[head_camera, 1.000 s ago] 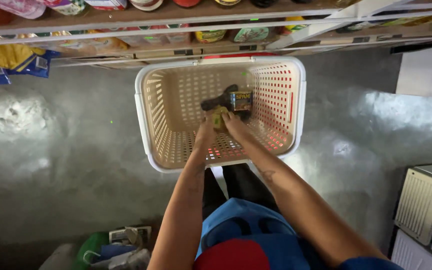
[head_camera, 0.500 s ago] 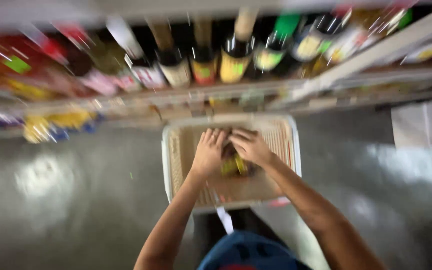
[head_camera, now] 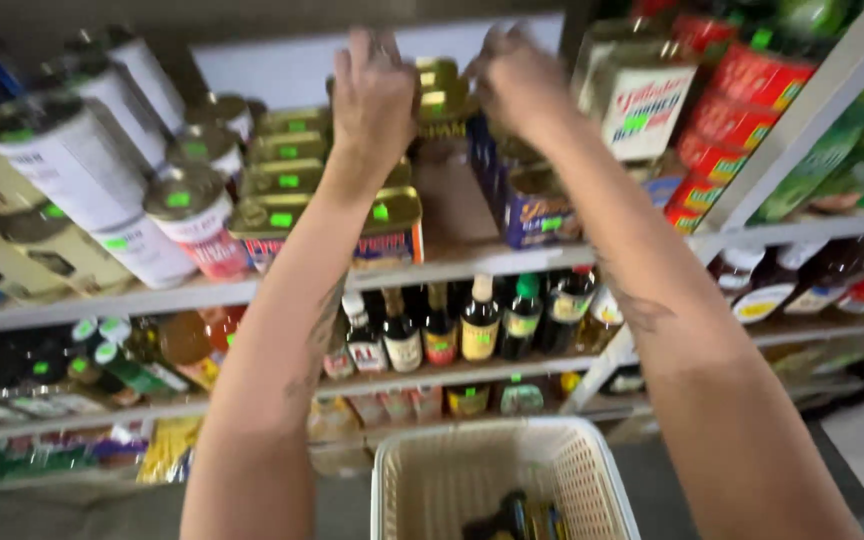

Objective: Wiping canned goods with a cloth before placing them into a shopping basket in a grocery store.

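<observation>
Up on the left, big round cans (head_camera: 72,160) with green dots, lying on the top shelf (head_camera: 492,262). Next, gold flat tins (head_camera: 287,180) stacked in a pile. Then the left hand (head_camera: 372,95), raised high, fingers spread a little, touching a gold tin (head_camera: 442,90) at the top of the pile. Just beside it, the right hand (head_camera: 517,85), fingers curled at the same tin; too blurry to tell if gripping. Further right, red cans (head_camera: 752,90). Lower down, dark bottles (head_camera: 472,325) in a row. At the bottom, a cream basket (head_camera: 582,470) with some small things inside.
</observation>
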